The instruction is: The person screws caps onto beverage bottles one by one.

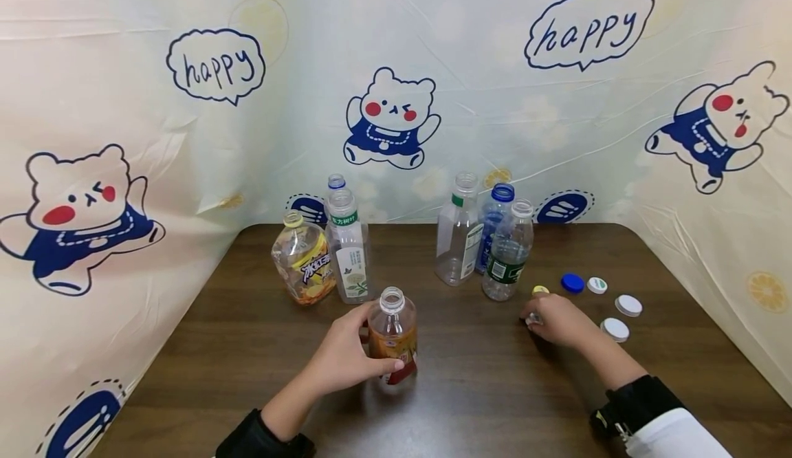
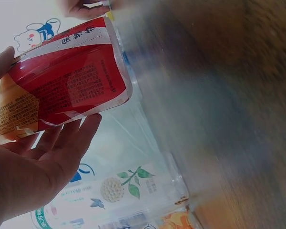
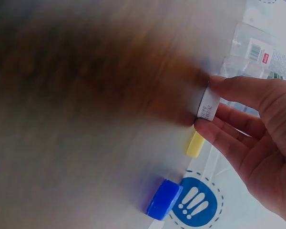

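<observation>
My left hand [image 1: 346, 351] grips an uncapped clear bottle [image 1: 393, 341] with an orange and red label, fingers and thumb around its sides, near the middle of the table. Seen close in the left wrist view, the red part of the bottle's label [image 2: 76, 78] lies between thumb and fingers. Over on the right, my right hand [image 1: 559, 319] is low over the wood. Its thumb and fingertips pinch a white bottle cap [image 3: 209, 103] by its edges, with print on the cap's side. A yellow cap [image 1: 540, 290] lies just beyond that hand.
Right of my right hand lie a blue cap [image 1: 572, 282] and several white caps [image 1: 628, 305]. Uncapped bottles stand behind: at left a yellow-necked one [image 1: 303, 258] and a green-banded one [image 1: 351, 258], at right a clear one [image 1: 454, 245], a blue-tinted one [image 1: 489, 227] and a green-labelled one [image 1: 506, 265].
</observation>
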Available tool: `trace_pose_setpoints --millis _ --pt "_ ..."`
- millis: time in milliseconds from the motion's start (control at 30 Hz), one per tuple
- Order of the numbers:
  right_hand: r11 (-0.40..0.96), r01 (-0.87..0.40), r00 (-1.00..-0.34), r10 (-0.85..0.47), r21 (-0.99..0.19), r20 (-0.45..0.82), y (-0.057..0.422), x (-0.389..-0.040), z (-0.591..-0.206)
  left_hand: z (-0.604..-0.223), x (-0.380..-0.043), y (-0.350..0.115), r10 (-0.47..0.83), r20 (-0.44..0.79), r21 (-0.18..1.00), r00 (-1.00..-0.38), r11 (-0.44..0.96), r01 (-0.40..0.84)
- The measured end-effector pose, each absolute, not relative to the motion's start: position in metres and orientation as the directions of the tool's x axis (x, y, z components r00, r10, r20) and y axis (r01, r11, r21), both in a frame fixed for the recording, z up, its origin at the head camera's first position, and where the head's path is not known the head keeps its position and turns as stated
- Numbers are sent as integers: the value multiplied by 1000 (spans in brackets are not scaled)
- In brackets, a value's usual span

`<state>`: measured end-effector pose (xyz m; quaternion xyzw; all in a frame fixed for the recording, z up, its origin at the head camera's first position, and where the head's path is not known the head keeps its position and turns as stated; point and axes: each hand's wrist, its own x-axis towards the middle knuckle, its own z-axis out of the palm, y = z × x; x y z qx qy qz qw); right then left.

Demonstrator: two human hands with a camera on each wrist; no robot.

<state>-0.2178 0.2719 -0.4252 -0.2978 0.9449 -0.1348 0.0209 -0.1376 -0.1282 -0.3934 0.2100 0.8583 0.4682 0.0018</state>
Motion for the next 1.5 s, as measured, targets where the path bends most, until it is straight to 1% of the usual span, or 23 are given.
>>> trace_pose_setpoints --millis 233,467,633,867,967,1100,1267,1400,1500 --pt "760 -600 -795 -603 -249 72 262 -215 -416 -394 -138 -125 376 211 805 -902 457 379" --pt "708 -664 -743 -660 -243 109 245 -209 -396 -393 -136 -122 381 206 803 -901 460 378" --pt "674 -691 -713 -695 -261 91 229 -206 -379 -394 -136 -119 384 211 804 -899 455 383" --pt "611 -739 -653 -754 -285 77 198 -195 -352 -396 -137 -117 395 194 812 -898 449 373" --pt "579 -759 -622 -781 -299 66 185 -187 -342 -397 -137 -118 399 190 813 -897 448 371" --pt "520 -807 -556 -828 -279 67 169 -178 -327 -397 -136 -118 399 181 817 -899 447 364" --pt "428 -857 -476 -871 -287 124 156 -173 -304 -396 -136 -117 401 174 820 -899 447 358" --pt "382 -873 -441 -884 -303 154 147 -174 -282 -397 -136 -116 410 176 822 -895 440 363" --pt "361 -889 -417 -892 -283 174 142 -173 -264 -397 -136 -115 416 186 818 -890 436 376"
